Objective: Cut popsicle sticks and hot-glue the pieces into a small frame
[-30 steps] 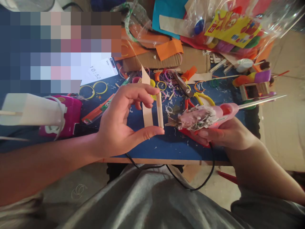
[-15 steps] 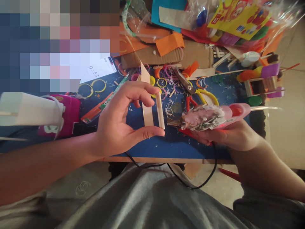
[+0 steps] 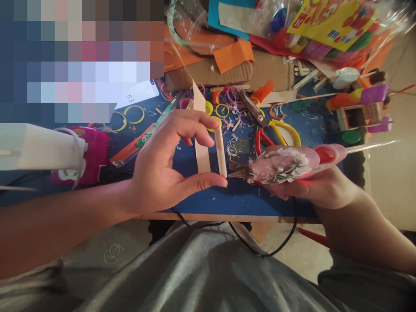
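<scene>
My left hand [image 3: 165,167] pinches a short wooden stick [image 3: 220,151] upright between thumb and forefinger, over the blue table [image 3: 227,201]. A wider flat wooden strip [image 3: 200,130] stands just behind it, near the fingers. My right hand [image 3: 312,186] grips a pink hot glue gun [image 3: 286,162] crusted with scraps and dried glue. Its nozzle points left and nearly touches the stick's lower end. A clear glue rod [image 3: 370,146] sticks out of the gun's back, and a black cord [image 3: 260,247] hangs from it over my lap.
Scissors with yellow and red handles [image 3: 269,128] lie behind the gun among coloured rings and shavings. Cardboard [image 3: 227,73], orange paper and plastic bags pile at the back. A pink container [image 3: 92,154] and a white object [image 3: 39,147] sit left. A small stick model [image 3: 357,115] stands at the right.
The glue gun's nozzle has moved left and slightly down, closing on the stick's lower end. My left hand has held the stick nearly still.
</scene>
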`<state>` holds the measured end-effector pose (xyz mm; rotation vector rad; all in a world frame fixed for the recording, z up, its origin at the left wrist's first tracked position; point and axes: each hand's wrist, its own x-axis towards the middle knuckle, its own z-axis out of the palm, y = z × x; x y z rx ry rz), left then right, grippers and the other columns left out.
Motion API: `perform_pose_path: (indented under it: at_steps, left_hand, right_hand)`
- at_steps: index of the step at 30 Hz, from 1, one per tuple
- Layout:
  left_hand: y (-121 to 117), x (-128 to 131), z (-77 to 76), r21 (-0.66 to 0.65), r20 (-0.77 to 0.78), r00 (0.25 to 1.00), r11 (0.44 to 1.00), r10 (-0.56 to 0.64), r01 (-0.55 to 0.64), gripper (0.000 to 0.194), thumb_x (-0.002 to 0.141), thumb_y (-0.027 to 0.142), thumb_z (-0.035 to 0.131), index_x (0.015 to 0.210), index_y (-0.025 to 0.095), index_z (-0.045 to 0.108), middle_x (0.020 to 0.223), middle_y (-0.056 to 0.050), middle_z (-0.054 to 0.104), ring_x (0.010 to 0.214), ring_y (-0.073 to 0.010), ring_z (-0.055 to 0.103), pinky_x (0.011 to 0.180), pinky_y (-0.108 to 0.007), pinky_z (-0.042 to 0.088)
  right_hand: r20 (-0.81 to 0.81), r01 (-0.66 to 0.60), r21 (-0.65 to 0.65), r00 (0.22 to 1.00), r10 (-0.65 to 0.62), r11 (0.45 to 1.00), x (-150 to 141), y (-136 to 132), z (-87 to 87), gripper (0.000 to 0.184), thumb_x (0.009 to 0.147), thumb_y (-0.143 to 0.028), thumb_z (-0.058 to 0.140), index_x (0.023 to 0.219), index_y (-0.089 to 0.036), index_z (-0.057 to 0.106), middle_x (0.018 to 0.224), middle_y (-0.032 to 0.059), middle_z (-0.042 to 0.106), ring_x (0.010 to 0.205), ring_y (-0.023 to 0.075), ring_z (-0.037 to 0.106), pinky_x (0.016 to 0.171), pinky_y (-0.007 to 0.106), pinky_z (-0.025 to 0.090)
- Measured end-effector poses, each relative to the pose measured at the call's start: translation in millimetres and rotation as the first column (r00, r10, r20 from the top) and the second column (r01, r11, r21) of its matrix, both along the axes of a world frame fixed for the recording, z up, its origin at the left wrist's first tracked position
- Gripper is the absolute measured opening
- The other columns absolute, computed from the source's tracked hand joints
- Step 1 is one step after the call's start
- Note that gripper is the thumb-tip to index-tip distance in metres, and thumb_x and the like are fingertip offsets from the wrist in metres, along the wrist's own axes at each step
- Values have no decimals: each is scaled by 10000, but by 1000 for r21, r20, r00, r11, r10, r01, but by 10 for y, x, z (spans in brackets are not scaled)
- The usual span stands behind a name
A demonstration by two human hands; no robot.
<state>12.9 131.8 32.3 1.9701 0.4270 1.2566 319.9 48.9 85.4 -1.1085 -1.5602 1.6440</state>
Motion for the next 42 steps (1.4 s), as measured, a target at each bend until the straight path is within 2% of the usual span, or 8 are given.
perform_pose_path:
  at_steps: [12, 16, 20, 22, 24, 27, 33, 42]
  left_hand:
    - [-13, 5, 33, 1, -21, 1000, 1000, 10, -10, 640, 860, 596, 997, 1363, 347, 689, 1404, -115, 753, 1224, -329, 747, 907, -528, 618]
    - [-32, 13, 51, 7, -17, 1000, 1000, 15, -15, 633, 858, 601, 997, 1350, 344, 693, 1397, -121, 757, 1218, -338, 752, 904, -542, 626]
    - [-69, 5, 110, -28, -38, 998, 999, 42, -43, 532, 920, 594, 955, 1302, 332, 694, 1383, -92, 764, 1220, -311, 751, 921, -527, 635]
    - [-64, 0, 108, -134, -145, 989, 990, 31, -50, 434, 984, 494, 923, 1294, 306, 684, 1451, -81, 743, 1283, -295, 732, 1024, -536, 629]
    - [-38, 1, 69, 34, 26, 1000, 999, 4, -5, 629, 852, 614, 1006, 1303, 288, 714, 1383, -98, 774, 1186, -308, 760, 884, -490, 634]
    - [2, 13, -5, 50, 25, 1000, 999, 16, -17, 726, 762, 686, 1035, 1324, 358, 714, 1385, -71, 772, 1162, -317, 765, 895, -492, 635]
    - [1, 32, -16, 23, -3, 999, 999, 38, -37, 670, 794, 701, 1005, 1297, 368, 713, 1359, -68, 780, 1157, -314, 771, 898, -486, 640]
    - [33, 29, -47, 65, 30, 999, 998, 22, -24, 721, 762, 698, 1030, 1330, 376, 723, 1378, -76, 789, 1139, -311, 775, 849, -494, 640]
  right_hand:
    - [-12, -16, 19, 1000, 16, 1000, 43, -23, -38, 286, 1042, -429, 832, 1317, -378, 891, 714, 25, 640, 603, 176, 585, 515, 296, 533]
    - [-12, 1, -11, 1000, -1, 1000, 40, -24, -32, 298, 1013, -490, 854, 1284, -373, 898, 704, 30, 635, 635, 212, 623, 487, 308, 530]
    - [-10, 14, -9, 1000, -14, 1000, 8, -14, -8, 261, 1007, -469, 860, 1242, -366, 907, 708, 37, 628, 726, 249, 697, 589, 355, 626]
    - [1, 5, 15, 1000, -5, 1000, -11, -7, 8, 213, 1014, -405, 861, 1219, -388, 917, 723, 37, 634, 751, 239, 713, 681, 370, 662]
    - [6, -3, 28, 1000, 3, 1000, -21, -4, 14, 224, 1020, -370, 856, 1232, -419, 913, 711, 27, 622, 767, 232, 718, 755, 382, 680]
    - [7, 7, 25, 1000, -7, 1000, -10, -14, -6, 249, 1022, -400, 852, 1264, -441, 897, 696, 23, 609, 779, 247, 717, 757, 396, 683]
    - [3, 20, 0, 1000, -20, 1000, 35, -36, -33, 262, 1003, -480, 866, 1241, -379, 905, 696, 39, 601, 761, 268, 701, 595, 374, 623]
    - [15, 0, 30, 1000, 0, 1000, -19, -11, 20, 247, 1026, -363, 852, 1251, -441, 916, 732, 17, 635, 699, 210, 692, 809, 415, 702]
